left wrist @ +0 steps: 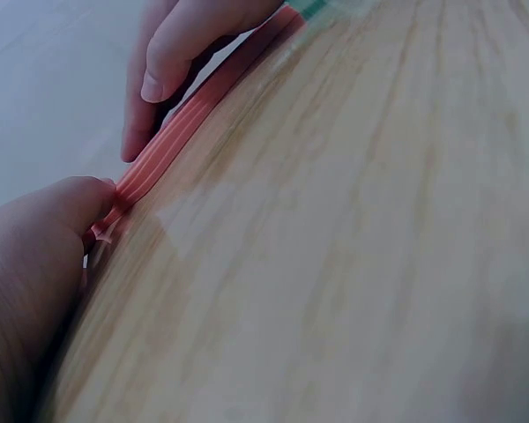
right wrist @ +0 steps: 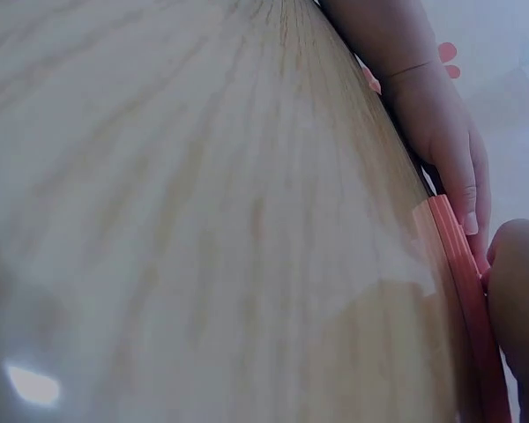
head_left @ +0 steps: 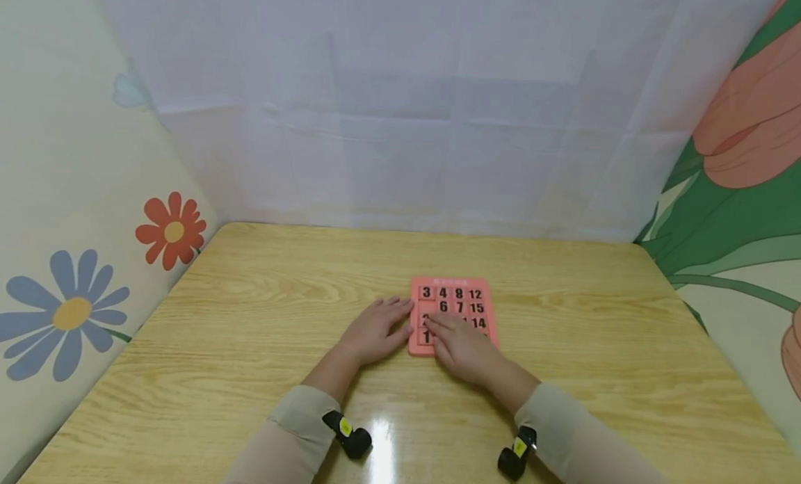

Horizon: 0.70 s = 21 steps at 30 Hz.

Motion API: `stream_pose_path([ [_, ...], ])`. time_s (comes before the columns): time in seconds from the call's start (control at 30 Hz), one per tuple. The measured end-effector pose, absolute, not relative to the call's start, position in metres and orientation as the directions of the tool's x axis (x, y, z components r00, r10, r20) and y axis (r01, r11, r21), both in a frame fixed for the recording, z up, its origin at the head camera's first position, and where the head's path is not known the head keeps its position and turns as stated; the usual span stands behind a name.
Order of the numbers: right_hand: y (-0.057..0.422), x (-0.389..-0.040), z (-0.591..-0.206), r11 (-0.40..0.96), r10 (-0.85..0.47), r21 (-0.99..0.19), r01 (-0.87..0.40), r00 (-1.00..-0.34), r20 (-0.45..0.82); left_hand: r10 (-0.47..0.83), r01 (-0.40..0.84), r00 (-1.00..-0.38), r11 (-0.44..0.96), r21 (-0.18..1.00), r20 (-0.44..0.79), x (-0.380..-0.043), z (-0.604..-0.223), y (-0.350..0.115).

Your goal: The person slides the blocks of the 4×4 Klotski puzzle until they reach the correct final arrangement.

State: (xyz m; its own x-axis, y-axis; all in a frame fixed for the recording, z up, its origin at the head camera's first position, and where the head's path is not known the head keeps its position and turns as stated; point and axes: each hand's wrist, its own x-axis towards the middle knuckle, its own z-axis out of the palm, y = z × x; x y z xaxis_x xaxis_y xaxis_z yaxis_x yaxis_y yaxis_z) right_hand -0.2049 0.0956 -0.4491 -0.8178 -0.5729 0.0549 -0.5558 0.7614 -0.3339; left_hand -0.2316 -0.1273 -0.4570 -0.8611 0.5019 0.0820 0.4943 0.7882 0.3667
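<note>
A pink sliding number puzzle (head_left: 493,317) lies flat on the wooden table, its numbered tiles in rows. The top row reads 3, 4, 8, 12, and a gap without a tile shows under the 3. My left hand (head_left: 375,329) rests along the puzzle's left side, fingertips and thumb at its edge, also seen in the left wrist view with the thumb at the pink rim (left wrist: 189,119). Over the lower tiles lies my right hand (head_left: 468,350), fingers extended to the left, fingertips at the tile marked 2. It hides several tiles in the lower rows.
The wooden table (head_left: 281,275) meets a white cloth backdrop (head_left: 400,150) at its far edge. Panels printed with flowers stand on the left (head_left: 71,313) and right. Small black cameras (head_left: 358,442) are strapped to both sleeved wrists.
</note>
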Motion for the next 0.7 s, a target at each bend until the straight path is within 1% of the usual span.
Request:
stream_pose_path([
  [0.2, 0.094, -0.208, -0.448, 0.768, -0.569, -0.330, -0.549, -0.821, 0.042, 0.498, 0.490, -0.863, 0.788, 0.373, 0.081, -0.232, -0.458, -0.127],
  [0.43, 0.093, -0.214, -0.447, 0.753, -0.582, -0.333, -0.568, -0.810, 0.064, 0.493, 0.483, -0.867, 0.792, 0.374, 0.075, -0.232, -0.458, -0.127],
  [0.7, 0.091, -0.222, -0.446, 0.771, -0.568, -0.326, -0.548, -0.822, 0.038, 0.496, 0.488, -0.864, 0.789, 0.373, 0.081, -0.232, -0.458, -0.127],
])
